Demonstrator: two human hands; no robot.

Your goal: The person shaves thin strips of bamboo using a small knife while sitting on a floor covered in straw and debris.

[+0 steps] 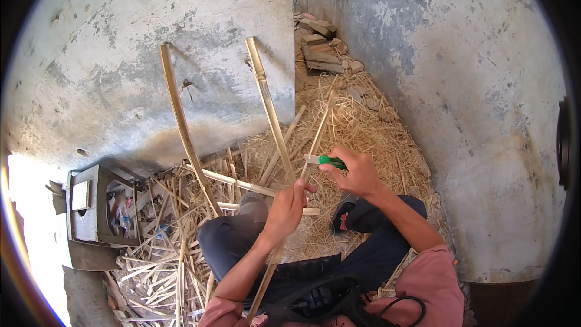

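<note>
Knife [330,161] at the strip [321,127] — straw [378,145] below, seemingly bricks [323,59] behind; box [85,223] left.

- The left hand [286,209] covers a stretch of the bamboo strip [322,127], whose lower end is cut off by the bottom edge.
- The right hand [358,173] partly hides the green-handled knife [325,160].
- Items [124,211] inside the grey box [83,212]: too small to tell.
- Dark object [564,142]: cut off at right.

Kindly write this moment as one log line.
left hand: gripping bamboo strip; right hand: holding green-handled knife; blade: at strip; floor: straw-coloured shavings
</note>
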